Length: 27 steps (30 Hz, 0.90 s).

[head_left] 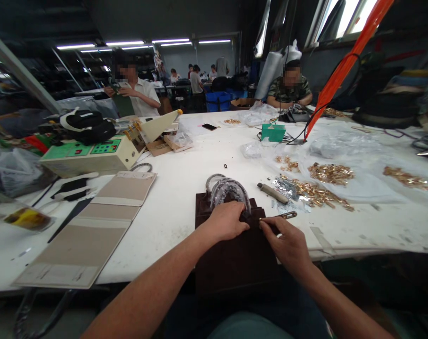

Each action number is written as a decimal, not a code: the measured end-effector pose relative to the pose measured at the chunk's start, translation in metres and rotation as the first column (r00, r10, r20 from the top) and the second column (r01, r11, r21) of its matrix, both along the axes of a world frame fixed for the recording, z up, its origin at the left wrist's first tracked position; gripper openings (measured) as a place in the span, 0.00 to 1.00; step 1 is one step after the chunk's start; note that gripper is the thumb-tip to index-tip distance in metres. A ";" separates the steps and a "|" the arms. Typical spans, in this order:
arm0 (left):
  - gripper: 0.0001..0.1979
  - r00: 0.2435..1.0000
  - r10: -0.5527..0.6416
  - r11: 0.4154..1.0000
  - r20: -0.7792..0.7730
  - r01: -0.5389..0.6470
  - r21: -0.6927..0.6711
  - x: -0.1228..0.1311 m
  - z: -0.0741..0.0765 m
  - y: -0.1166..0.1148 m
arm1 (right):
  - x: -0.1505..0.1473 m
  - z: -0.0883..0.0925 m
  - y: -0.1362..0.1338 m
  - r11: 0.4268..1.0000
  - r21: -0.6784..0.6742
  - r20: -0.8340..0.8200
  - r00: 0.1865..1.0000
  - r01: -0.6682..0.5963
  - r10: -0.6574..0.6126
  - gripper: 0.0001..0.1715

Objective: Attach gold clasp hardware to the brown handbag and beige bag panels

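Note:
A dark brown handbag (235, 263) rests at the table's front edge, partly over my lap. Its curved handles (230, 190) are wrapped in clear plastic and rise at the back. My left hand (228, 220) is closed on the upper part of the bag, thumb toward the right and the other fingers partly hidden. At the bag's right side my right hand (286, 238) pinches a small gold metal fitting between thumb and forefinger, close to the brown surface. An oval gold fitting with a slot (289, 215) shows just beyond its knuckles; whether those fingers touch it I cannot tell.
Behind lie a grey-handled tool (273, 193), silver pieces (286, 186) and piles of gold fittings (330, 173). At left are a beige panel (104, 226), a machine with green panels (90, 153) and a cup (26, 219). Two co-workers sit across the white table (185, 188).

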<state>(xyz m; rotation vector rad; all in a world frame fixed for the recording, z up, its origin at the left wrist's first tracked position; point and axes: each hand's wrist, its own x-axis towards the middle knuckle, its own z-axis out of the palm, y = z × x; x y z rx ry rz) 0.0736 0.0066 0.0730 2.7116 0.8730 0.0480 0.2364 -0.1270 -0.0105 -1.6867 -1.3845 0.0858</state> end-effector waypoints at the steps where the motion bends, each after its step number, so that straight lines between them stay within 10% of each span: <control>1: 0.14 1.000 0.013 1.000 0.003 -0.013 -0.013 0.000 0.000 -0.001 | -0.001 -0.002 0.000 1.000 0.004 0.015 1.000 -0.004 0.004 0.11; 16: 0.10 0.993 0.034 0.999 0.110 -0.031 -0.033 -0.002 0.006 -0.015 | -0.005 0.013 -0.001 0.983 -0.183 -0.299 0.954 -0.026 -0.031 0.15; 27: 0.07 0.991 -0.004 1.000 0.131 0.005 -0.009 -0.003 0.009 -0.019 | 0.005 0.035 0.007 0.927 -0.294 -0.215 0.961 -0.233 0.173 0.10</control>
